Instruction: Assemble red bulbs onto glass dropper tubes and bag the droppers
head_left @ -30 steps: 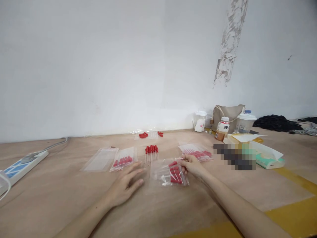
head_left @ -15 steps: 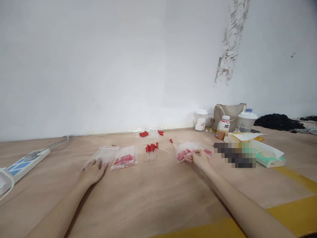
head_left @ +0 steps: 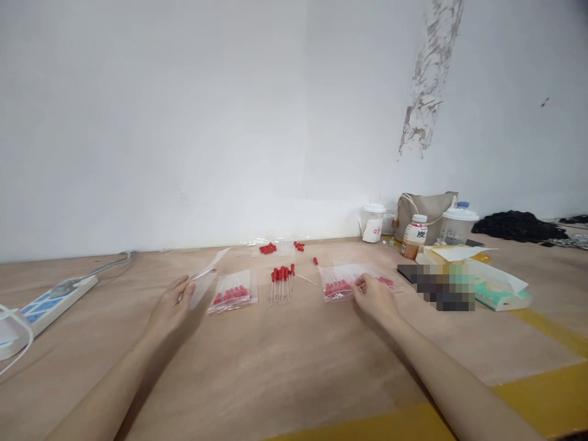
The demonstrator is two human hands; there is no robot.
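Note:
My left hand [head_left: 173, 303] pinches the edge of a clear zip bag [head_left: 204, 285], lifted and tilted off the table, with nothing visible inside. Just right of it lies another zip bag [head_left: 232, 291] holding several red-capped droppers. My right hand [head_left: 374, 299] has its fingers closed at the near edge of a zip bag of red-capped droppers [head_left: 337, 288]; more red caps show to the right of the fingers. Between the hands, a bunch of loose droppers [head_left: 282, 283] with red bulbs and thin clear stems lies on the table. A single red bulb [head_left: 315, 261] sits behind the right bag.
Clear bags with red bulbs [head_left: 267, 248] lie by the wall. At the left is a power strip [head_left: 50, 306]. At the right stand a lidded cup [head_left: 373, 222], a bottle [head_left: 414, 237], a grey bag [head_left: 425, 208] and a tissue pack [head_left: 503, 291]. Yellow tape [head_left: 551, 386] crosses the table.
My left hand has gone from lying on the clear bag to lifting it up by its edge. The right bag has shifted slightly left and flattened, and my right fingers have moved slightly right along it.

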